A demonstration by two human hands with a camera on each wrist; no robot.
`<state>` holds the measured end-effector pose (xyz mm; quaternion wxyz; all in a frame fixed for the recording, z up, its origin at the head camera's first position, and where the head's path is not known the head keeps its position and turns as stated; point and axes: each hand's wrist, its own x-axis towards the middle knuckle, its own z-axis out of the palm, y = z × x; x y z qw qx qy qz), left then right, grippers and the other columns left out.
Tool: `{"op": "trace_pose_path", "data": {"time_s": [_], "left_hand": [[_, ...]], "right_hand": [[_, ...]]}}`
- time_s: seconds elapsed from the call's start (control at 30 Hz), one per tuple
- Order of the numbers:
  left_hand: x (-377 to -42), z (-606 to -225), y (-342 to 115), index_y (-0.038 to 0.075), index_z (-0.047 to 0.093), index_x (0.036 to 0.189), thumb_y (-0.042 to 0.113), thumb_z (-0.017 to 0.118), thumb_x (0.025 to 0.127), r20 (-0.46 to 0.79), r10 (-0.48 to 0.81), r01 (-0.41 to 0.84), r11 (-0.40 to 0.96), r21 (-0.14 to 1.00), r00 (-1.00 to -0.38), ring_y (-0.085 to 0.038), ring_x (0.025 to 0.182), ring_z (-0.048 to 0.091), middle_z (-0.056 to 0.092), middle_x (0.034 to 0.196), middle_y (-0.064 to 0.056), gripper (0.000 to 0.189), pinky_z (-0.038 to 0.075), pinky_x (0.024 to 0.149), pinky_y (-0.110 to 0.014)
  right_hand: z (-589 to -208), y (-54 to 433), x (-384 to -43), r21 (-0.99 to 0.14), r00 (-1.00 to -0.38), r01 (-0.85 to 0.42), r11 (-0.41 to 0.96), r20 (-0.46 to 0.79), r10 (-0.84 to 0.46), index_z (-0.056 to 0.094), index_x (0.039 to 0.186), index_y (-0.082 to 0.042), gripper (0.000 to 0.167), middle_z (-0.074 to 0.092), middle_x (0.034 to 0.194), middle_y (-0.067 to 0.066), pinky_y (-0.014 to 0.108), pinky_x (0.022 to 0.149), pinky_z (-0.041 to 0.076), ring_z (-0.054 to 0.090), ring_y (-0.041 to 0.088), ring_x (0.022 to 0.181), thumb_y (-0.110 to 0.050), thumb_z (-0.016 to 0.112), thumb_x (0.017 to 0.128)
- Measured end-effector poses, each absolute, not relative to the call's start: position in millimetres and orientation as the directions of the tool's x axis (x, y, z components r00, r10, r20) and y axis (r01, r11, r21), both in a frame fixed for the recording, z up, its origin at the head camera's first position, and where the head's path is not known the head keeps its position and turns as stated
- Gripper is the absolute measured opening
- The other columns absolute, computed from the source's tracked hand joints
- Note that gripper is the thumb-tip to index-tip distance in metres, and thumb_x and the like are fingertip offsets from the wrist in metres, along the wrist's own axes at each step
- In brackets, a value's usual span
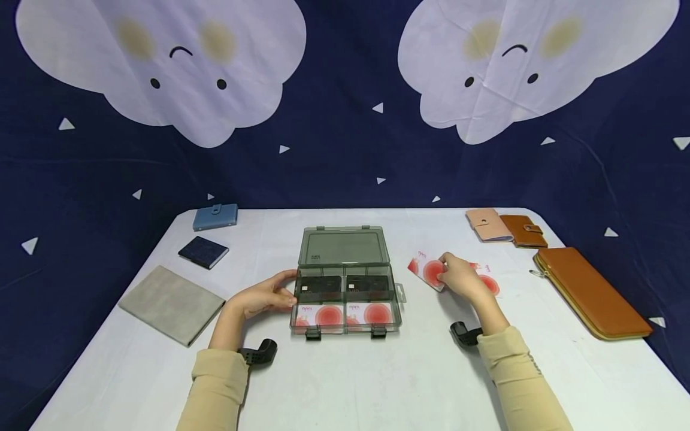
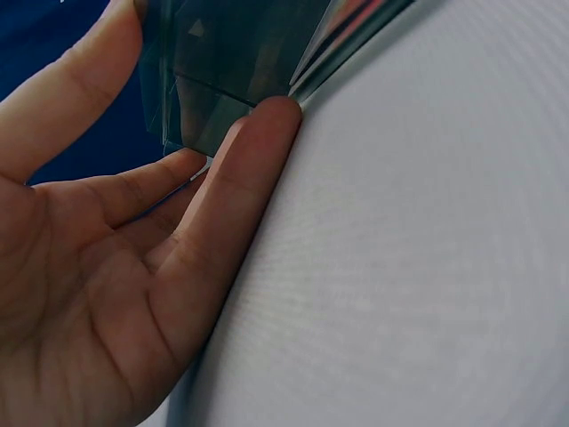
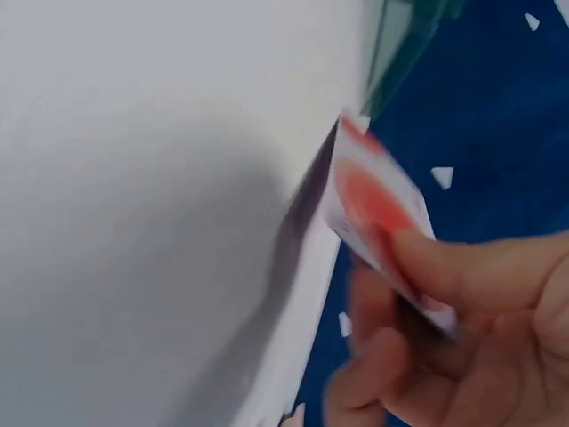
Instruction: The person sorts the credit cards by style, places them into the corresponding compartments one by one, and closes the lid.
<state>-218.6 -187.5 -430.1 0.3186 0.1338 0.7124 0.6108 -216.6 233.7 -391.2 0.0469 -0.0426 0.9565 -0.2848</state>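
A translucent grey-green divided box (image 1: 348, 330) lies on the table with its lid (image 1: 344, 248) raised at the back. Black cards (image 1: 320, 284) sit in the two rear compartments, and white-and-red cards (image 1: 375, 313) in the two front ones. My left hand (image 1: 265, 296) rests against the box's left side, its fairly straight fingertips (image 2: 277, 111) touching the wall. To the right of the box, my right hand (image 1: 460, 276) pinches a white-and-red card (image 3: 369, 200) between thumb and fingers, tilted above the tabletop. Another such card (image 1: 489, 285) lies just beyond that hand, partly covered by it.
At left are a blue card holder (image 1: 215, 217), a dark navy booklet (image 1: 203, 252) and a grey notebook (image 1: 171, 304). On the right lie a pink card holder (image 1: 489, 225), a brown one (image 1: 524, 231) and a brown zip wallet (image 1: 595, 293). A patterned curtain (image 1: 345, 161) hangs behind.
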Motion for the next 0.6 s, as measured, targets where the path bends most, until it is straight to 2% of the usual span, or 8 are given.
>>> {"op": "trace_pose_path", "data": {"time_s": [0.1,0.23,0.4,0.5,0.6], "left_hand": [[-219,-431,-188,-0.006,0.005,0.144,0.008,0.068,0.081,-0.281,0.589,-0.188,0.215,0.958,-0.758,-0.011,0.082,0.060,0.062,0.089,-0.005,0.090,0.050,0.077,-0.027],[-219,-430,-190,-0.005,0.005,0.145,0.009,0.069,0.081,-0.283,0.589,-0.191,0.214,0.958,-0.757,-0.010,0.082,0.059,0.062,0.089,-0.003,0.091,0.049,0.077,-0.026],[-219,-429,-189,-0.004,0.002,0.146,0.009,0.069,0.081,-0.283,0.590,-0.191,0.214,0.958,-0.756,-0.011,0.085,0.059,0.062,0.091,-0.004,0.093,0.049,0.079,-0.028],[-219,-429,-189,-0.003,0.003,0.146,0.008,0.068,0.081,-0.288,0.587,-0.198,0.214,0.957,-0.757,-0.011,0.086,0.059,0.062,0.091,-0.004,0.093,0.049,0.081,-0.028],[-219,-429,-189,-0.003,0.003,0.146,0.009,0.068,0.082,-0.295,0.583,-0.200,0.224,0.954,-0.757,-0.012,0.086,0.059,0.061,0.091,-0.004,0.092,0.049,0.081,-0.029]], "right_hand": [[-386,226,-216,-0.618,-0.994,-0.110,0.779,0.072,-0.084,0.050,0.112,0.008,0.029,0.061,0.089,0.022,0.039,0.066,0.043,0.053,0.025,0.075,-0.004,0.056,0.087],[-374,200,-210,-0.763,-0.979,-0.199,0.615,0.180,-0.094,0.055,0.113,0.002,0.025,0.060,0.074,0.013,0.029,0.061,0.040,0.052,0.018,0.066,-0.008,0.057,0.090],[-369,160,-197,-0.851,-0.957,-0.264,0.455,0.173,-0.231,0.058,0.116,-0.001,0.025,0.057,0.073,0.010,0.027,0.061,0.041,0.050,0.019,0.067,-0.009,0.054,0.092],[-369,134,-188,-0.839,-0.929,-0.301,0.453,0.150,-0.339,0.057,0.120,-0.002,0.027,0.053,0.070,0.008,0.024,0.056,0.039,0.047,0.015,0.063,-0.006,0.049,0.094],[-374,110,-181,-0.799,-0.906,-0.322,0.508,0.103,-0.411,0.052,0.121,-0.004,0.027,0.053,0.068,0.007,0.023,0.052,0.035,0.043,0.011,0.057,-0.002,0.047,0.094]]}}
